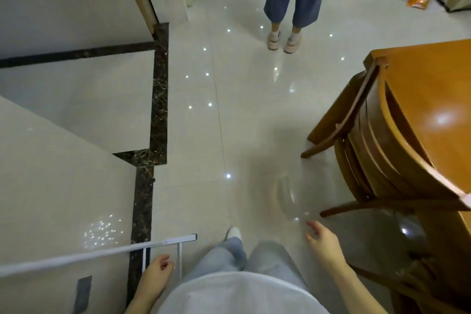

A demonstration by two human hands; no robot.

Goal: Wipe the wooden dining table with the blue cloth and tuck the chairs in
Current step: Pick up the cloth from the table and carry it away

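tables: 1 (433, 89) | chairs: 1 (377, 150), maybe more | hands: 2 (156, 275) (325, 245)

At my three o'clock I see the wooden dining table (438, 99), orange-brown and glossy, its top catching a bright glare. A matching chair (377, 150) stands tucked against its edge, curved slatted back toward me, legs splayed on the floor.

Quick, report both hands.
Left hand: fingers loosely curled, holding nothing.
Right hand: open, fingers spread, holding nothing.
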